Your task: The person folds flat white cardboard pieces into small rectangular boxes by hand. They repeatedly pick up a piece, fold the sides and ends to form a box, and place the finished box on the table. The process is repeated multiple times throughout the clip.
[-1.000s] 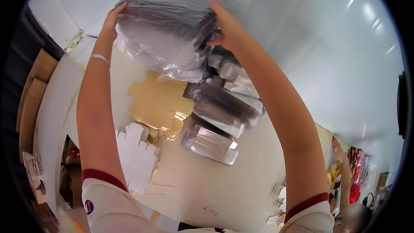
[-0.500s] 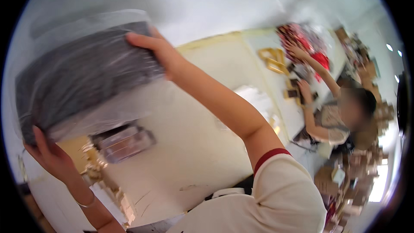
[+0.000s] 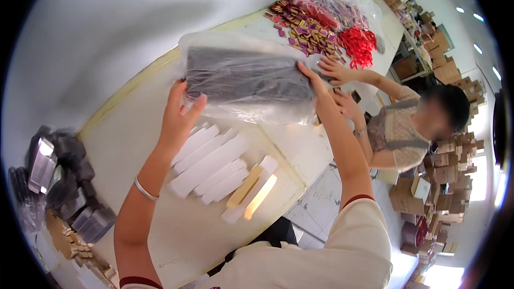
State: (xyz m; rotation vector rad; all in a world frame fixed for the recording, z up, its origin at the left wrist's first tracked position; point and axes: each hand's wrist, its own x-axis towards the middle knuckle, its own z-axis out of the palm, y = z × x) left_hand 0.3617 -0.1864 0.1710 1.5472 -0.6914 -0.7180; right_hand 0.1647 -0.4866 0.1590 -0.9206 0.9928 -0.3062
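Note:
A long plastic-wrapped bundle, dark grey inside a clear, crinkled bag, is held up over the table in front of me. My left hand grips its left end, thumb on the near side. At the right end, my right hand is closed on the wrap; most of its fingers are hidden behind the bundle. Below it, nearer to me, several narrow white boxes lie side by side. Next to them are a yellow strip-like piece and another white box.
Dark and clear plastic trays are piled at the left. At the far right, small purple-and-gold pieces lie beside red ribbons. A co-worker reaches over the table, hands close to my right hand. Cardboard boxes are stacked behind them.
Both my hands have carried the wrapped bundle from the left over to the middle of the table, and it now lies more level. My view has turned too, bringing the white boxes into sight.

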